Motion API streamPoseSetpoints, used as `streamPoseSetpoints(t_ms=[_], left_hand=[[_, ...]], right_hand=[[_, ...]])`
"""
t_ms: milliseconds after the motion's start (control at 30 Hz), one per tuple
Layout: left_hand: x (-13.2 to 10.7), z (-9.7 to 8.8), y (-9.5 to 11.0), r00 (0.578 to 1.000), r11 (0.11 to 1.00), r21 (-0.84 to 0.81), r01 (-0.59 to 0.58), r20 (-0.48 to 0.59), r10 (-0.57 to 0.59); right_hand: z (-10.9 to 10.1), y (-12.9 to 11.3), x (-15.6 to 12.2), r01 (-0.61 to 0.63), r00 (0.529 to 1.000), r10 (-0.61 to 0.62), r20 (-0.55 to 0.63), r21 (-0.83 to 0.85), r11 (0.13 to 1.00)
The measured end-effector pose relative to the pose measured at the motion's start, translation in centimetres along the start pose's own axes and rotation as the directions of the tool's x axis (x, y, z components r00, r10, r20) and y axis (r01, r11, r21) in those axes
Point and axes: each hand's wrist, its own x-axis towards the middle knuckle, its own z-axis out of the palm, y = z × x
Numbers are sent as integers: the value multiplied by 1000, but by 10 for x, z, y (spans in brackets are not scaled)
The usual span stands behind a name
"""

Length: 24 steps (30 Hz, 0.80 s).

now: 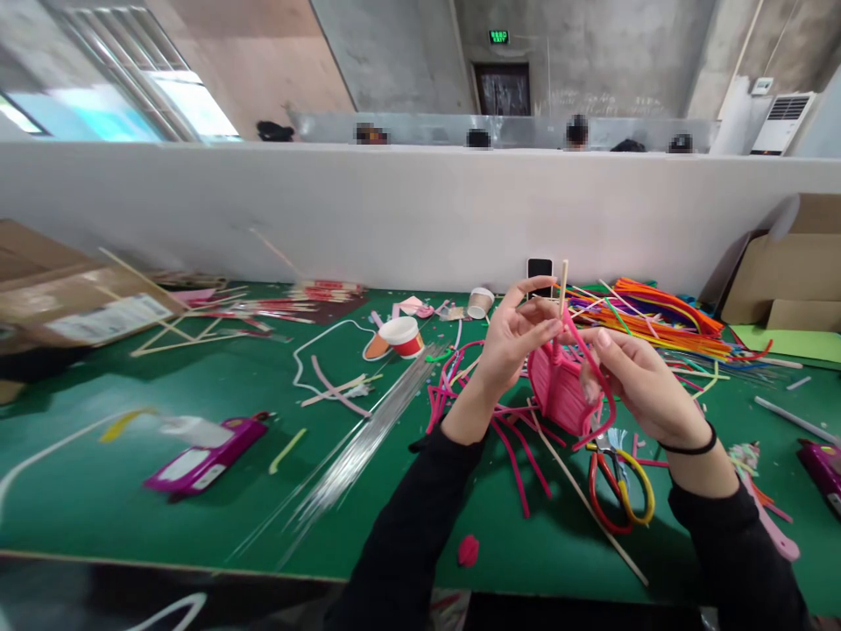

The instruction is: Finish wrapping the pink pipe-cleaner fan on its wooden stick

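Note:
Both my hands are raised over the green table, working on a pink woven pipe-cleaner piece. My left hand pinches a thin wooden stick that stands upright at the top of the pink piece. My right hand is closed on the piece's right side, with a pink pipe cleaner looping down from it. A black band sits on my right wrist. Loose pink pipe cleaners lie beneath the hands.
Red and yellow scissors lie under my right hand. A pile of coloured pipe cleaners is at the back right, a bundle of thin wires at centre, a pink glue gun at left, paper cups behind, cardboard boxes at both sides.

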Motion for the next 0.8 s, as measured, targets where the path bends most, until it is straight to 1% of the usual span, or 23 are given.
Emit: streamPoseSetpoints(t_ms=[167, 333, 400, 467, 533, 633, 700, 767, 800], left_hand=[[-3, 4, 6, 1000, 999, 38, -2, 24, 2], [-3, 3, 8, 997, 998, 60, -13, 74, 9], [-2, 1, 8, 994, 998, 64, -19, 105, 13], [-2, -1, 8, 992, 997, 71, -23, 126, 14], [-2, -2, 8, 990, 997, 71, -25, 143, 14], [-2, -4, 7, 987, 997, 70, -14, 163, 3], [-2, -5, 7, 986, 997, 78, 8, 167, -20], [-1, -7, 7, 985, 997, 73, 24, 170, -37], [-1, -7, 7, 984, 997, 65, 28, 173, -39]], right_hand=[[1, 2, 2, 5, 999, -6, -37, -45, 999], [-6, 1, 1, 96, 989, -99, -107, -32, 995], [-11, 0, 0, 143, 979, -154, -136, -89, 986], [-14, -2, -2, 179, 961, -215, -173, -200, 963], [-15, -3, -4, 202, 931, -287, -225, -336, 920], [-11, -6, -10, 238, 868, -412, -277, -496, 835], [-6, -9, -16, 292, 808, -514, -287, -563, 773], [-2, -9, -23, 331, 723, -613, -318, -619, 712], [-1, -9, -26, 337, 705, -632, -322, -632, 698]])
